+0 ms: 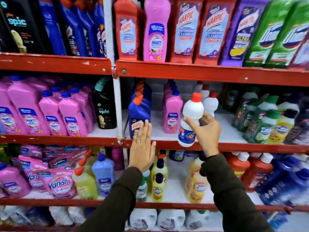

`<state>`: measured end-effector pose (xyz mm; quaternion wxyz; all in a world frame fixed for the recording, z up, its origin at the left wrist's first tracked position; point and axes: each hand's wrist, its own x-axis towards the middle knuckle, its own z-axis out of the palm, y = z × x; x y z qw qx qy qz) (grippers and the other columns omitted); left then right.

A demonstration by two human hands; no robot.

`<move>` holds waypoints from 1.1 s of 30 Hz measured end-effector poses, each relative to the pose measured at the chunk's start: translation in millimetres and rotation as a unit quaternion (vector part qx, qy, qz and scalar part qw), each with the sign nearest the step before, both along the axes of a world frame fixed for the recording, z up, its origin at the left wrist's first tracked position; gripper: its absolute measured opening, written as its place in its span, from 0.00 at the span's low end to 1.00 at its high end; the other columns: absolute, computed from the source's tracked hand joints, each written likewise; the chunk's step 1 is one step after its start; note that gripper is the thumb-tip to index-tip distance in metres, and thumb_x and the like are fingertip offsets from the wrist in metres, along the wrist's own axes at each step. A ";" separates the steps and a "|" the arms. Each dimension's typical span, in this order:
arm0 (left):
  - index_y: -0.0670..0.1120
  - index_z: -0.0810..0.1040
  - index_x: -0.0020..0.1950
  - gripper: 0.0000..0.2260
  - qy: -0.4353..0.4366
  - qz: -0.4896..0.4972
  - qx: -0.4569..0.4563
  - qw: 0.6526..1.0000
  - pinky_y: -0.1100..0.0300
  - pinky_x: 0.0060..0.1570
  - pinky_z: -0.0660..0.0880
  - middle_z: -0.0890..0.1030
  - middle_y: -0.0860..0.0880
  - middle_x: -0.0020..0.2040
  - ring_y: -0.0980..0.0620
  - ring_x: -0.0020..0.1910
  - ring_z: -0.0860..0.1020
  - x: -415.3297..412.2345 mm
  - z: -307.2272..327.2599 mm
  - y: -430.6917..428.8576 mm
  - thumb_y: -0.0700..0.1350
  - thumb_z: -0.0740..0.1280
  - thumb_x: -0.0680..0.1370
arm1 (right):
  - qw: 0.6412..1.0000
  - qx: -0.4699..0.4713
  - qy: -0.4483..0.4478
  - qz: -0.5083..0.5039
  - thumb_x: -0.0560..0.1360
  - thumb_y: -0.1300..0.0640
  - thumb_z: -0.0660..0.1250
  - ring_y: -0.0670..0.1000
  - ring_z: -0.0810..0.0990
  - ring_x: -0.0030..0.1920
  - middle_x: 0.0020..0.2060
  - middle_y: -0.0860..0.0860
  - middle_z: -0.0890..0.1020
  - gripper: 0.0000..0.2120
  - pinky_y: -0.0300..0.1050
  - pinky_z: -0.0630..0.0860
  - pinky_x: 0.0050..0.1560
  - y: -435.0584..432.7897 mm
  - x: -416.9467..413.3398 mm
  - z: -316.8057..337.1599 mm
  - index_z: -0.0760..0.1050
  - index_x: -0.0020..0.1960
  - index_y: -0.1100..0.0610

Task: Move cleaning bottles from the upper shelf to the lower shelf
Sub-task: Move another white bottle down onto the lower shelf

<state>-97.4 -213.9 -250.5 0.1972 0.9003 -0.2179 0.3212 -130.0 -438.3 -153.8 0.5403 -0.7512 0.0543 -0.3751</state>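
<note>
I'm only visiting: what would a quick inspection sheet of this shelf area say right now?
Surface: red metal shelves, several tiers, crowded with bottles.
Job's things: white bottle with red cap, lifted in front of the middle tier, tilted; more white bottles stand behind it.
Clutter: pink bottles, blue bottle, pink pouches lower left.
Hands: right hand grips the white bottle; left hand open, flat against the blue bottle.
Cables: nothing seen.
Surroundings: nothing seen beyond the shelving.
</note>
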 end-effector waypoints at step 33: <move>0.42 0.48 0.83 0.29 0.069 0.053 0.067 0.994 0.49 0.83 0.44 0.47 0.44 0.85 0.45 0.84 0.47 31.1 -12.0 -75.1 0.50 0.50 0.84 | 0.994 -0.081 0.042 -0.053 0.72 0.51 0.79 0.56 0.68 0.76 0.76 0.57 0.68 0.43 0.46 0.67 0.74 -94.0 18.8 -25.5 0.60 0.79 0.58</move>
